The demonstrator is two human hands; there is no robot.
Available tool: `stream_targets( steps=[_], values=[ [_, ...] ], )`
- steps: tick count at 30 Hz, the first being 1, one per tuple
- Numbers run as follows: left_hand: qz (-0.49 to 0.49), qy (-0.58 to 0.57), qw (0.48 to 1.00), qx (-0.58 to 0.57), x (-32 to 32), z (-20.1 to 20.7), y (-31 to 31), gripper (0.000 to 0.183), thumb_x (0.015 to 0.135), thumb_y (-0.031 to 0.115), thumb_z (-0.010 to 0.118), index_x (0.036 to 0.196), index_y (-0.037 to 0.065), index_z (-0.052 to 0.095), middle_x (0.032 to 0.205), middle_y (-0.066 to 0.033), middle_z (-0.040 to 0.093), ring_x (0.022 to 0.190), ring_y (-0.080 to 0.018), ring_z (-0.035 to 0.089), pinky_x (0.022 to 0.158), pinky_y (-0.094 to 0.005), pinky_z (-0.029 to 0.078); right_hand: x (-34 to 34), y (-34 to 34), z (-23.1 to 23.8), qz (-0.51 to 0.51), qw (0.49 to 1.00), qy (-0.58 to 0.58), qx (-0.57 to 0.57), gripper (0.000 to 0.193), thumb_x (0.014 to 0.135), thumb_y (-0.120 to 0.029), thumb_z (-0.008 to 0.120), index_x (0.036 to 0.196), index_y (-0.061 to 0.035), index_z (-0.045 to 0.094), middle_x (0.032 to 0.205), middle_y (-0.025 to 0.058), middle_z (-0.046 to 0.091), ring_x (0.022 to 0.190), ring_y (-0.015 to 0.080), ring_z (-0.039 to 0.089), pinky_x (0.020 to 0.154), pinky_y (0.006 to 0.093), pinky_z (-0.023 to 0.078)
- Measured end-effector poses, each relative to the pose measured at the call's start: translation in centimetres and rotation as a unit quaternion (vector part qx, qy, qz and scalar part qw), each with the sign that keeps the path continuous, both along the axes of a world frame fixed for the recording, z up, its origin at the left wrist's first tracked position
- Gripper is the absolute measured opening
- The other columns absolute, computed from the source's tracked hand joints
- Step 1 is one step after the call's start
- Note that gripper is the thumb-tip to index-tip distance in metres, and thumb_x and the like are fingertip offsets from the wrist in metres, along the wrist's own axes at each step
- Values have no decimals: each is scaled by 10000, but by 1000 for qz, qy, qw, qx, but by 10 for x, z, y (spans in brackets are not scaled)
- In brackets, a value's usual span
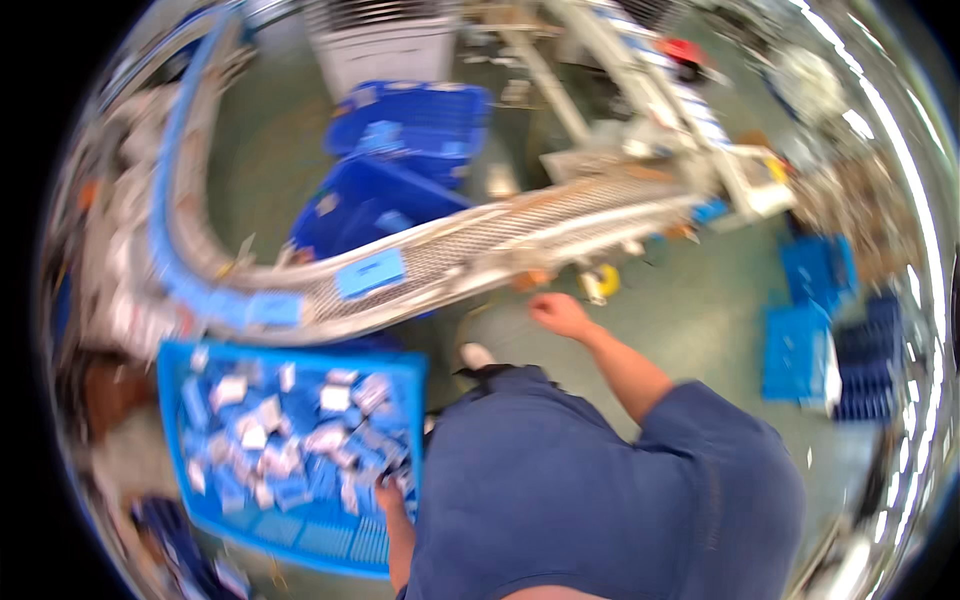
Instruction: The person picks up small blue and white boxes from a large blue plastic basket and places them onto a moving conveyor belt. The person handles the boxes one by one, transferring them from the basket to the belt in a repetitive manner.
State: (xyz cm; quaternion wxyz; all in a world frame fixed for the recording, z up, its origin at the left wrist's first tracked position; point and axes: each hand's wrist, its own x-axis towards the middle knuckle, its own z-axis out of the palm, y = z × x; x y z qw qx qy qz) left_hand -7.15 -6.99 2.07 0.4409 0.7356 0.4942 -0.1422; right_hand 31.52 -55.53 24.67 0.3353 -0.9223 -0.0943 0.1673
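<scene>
My left hand reaches into the right side of a bright blue plastic basket, among small blue-and-white boxes. Its fingers are blurred and partly hidden against the boxes, so a grip cannot be made out. My right hand hangs in front of me, just on the near side of the conveyor. Its fingers look curled closed, and nothing shows in them. On the belt lie a flat blue box and another blue box farther left.
The conveyor curves away at left along a blue rail. Beyond it stand dark blue bins and a white ventilated unit. Light blue crates and stacked navy crates are on the floor at right. The picture is motion-blurred.
</scene>
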Motion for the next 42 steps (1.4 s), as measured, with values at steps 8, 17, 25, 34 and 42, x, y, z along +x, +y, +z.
stream_targets(
  steps=[8, 17, 25, 34, 42],
  values=[
    [-19, 47, 997, 57, 64, 89, -22, 577, 847, 369, 642, 1330, 60, 582, 1117, -208, 697, 1064, -354, 659, 926, -421, 510, -66, -25, -54, -63, 986, 132, 84, 195, 915, -144, 610, 963, 35, 671, 764, 66, 663, 628, 140, 643, 599, 280, 525],
    [-24, 78, 997, 4, 20, 58, -49, 563, 847, 433, 637, 1274, 66, 630, 1188, -212, 669, 1128, -365, 628, 973, -423, 484, -56, 11, -47, -9, 986, 162, 20, 272, 884, -213, 642, 1029, 11, 692, 785, 111, 702, 673, 184, 692, 661, 319, 544],
    [0, 30, 1000, 9, 22, 62, -45, 507, 884, 431, 627, 1235, 67, 656, 1096, -185, 712, 1060, -338, 666, 943, -404, 498, -63, 7, -61, 2, 983, 182, -6, 256, 891, -188, 621, 1025, 23, 675, 791, 95, 691, 639, 169, 679, 621, 306, 539],
    [-81, -63, 995, -1, 64, 169, -76, 480, 993, 444, 465, 1211, 60, 655, 1092, -222, 688, 1055, -395, 643, 931, -430, 491, -90, -36, -96, 19, 961, 271, -56, 250, 862, -174, 565, 978, 14, 682, 802, 97, 688, 622, 181, 678, 606, 310, 556],
    [-126, -34, 983, 130, 73, 194, -95, 439, 998, 418, 427, 1119, 82, 681, 1021, -227, 685, 964, -411, 645, 841, -489, 498, -96, -45, -104, -31, 943, 327, -42, 275, 853, -167, 553, 1034, -1, 677, 868, 106, 689, 615, 195, 655, 578, 318, 565]
  ],
)
